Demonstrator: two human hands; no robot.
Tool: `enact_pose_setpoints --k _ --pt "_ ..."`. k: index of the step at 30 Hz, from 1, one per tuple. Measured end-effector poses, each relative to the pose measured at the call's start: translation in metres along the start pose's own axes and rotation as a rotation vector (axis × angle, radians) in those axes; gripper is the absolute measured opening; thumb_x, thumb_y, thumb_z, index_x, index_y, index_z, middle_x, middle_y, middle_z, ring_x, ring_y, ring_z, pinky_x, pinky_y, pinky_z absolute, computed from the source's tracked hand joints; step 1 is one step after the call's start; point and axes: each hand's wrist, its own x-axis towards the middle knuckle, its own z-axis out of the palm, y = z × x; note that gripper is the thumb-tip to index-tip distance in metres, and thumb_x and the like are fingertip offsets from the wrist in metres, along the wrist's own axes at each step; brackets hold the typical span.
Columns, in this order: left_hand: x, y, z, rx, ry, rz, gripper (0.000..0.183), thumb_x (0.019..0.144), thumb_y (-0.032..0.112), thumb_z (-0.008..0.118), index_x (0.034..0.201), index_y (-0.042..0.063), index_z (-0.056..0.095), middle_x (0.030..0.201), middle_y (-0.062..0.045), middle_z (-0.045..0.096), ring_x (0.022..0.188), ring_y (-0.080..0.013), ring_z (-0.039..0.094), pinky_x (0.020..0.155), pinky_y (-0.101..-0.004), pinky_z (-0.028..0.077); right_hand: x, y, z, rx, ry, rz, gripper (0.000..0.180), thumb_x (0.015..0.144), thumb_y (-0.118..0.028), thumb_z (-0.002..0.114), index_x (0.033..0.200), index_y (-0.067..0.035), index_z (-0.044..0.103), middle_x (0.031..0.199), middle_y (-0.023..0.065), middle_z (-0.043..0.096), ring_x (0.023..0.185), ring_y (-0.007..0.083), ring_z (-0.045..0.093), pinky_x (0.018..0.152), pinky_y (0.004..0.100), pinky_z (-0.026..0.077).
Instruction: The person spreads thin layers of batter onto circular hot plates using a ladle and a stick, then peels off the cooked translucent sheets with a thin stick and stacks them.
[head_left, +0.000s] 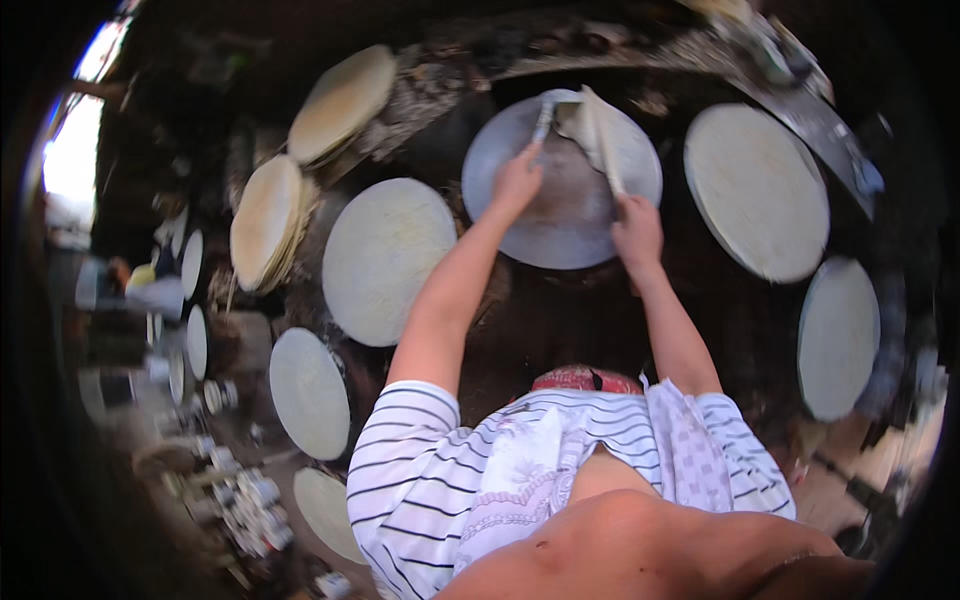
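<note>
Before me sits a large round metal griddle, browned at its middle. A thin pale flatbread sheet lies over its upper right part, with a torn or folded edge. My left hand grips the handle of a narrow tool, whose far end touches the griddle's top rim; its exact kind is unclear. My right hand is closed around the near end of a long, flat, pale wooden stick, which lies along the sheet. The stick's far end reaches the griddle's top edge.
Round pans covered with pale sheets stand left, lower left, right and far right. Stacks of round flatbreads rise at upper left. White cups or small containers cluster at lower left. A flat board slants at upper right.
</note>
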Motion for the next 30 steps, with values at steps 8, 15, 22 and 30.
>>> enact_pose_setpoints --k 8,15,22,30 --pt "-0.009 0.009 -0.027 0.052 -0.113 -0.147 0.049 0.087 0.017 0.051 0.134 0.031 0.055 0.103 -0.017 0.066 0.094 -0.0384 0.063 0.081 -0.0486 0.049 -0.012 0.005 0.025 -0.007 -0.067 -0.013 0.043 0.072 0.002 0.061 0.115 0.001 0.063 0.113 0.0155 0.062 0.099 0.0289 0.063 0.084 0.0379 0.050" --pt "-0.032 0.002 -0.045 0.074 -0.093 -0.286 0.047 0.085 0.021 0.059 0.132 0.018 0.056 0.110 -0.019 0.066 0.093 -0.0378 0.065 0.082 -0.0435 0.052 0.018 0.048 -0.016 -0.179 0.088 -0.087 0.028 0.071 0.000 0.062 0.098 -0.006 0.070 0.101 0.0114 0.068 0.092 0.0337 0.060 0.080 0.0406 0.050" --pt "-0.049 0.034 -0.035 -0.137 -0.102 -0.498 0.050 0.091 0.018 0.056 0.140 0.018 0.049 0.108 -0.014 0.067 0.069 -0.0246 0.064 0.057 -0.0367 0.050 0.061 0.042 0.022 -0.005 -0.116 -0.070 0.027 0.075 -0.001 0.057 0.098 -0.009 0.068 0.096 0.0101 0.064 0.095 0.0329 0.060 0.080 0.0421 0.051" --pt "-0.113 0.124 -0.095 -1.674 0.100 -0.736 0.037 0.103 0.018 0.042 0.139 0.023 0.042 0.067 0.002 0.037 0.042 -0.0033 0.034 0.033 -0.0171 0.031 0.062 0.031 -0.001 0.162 -0.297 -0.341 0.029 0.070 -0.004 0.063 0.098 -0.011 0.070 0.102 0.0077 0.065 0.095 0.0315 0.057 0.083 0.0386 0.050"
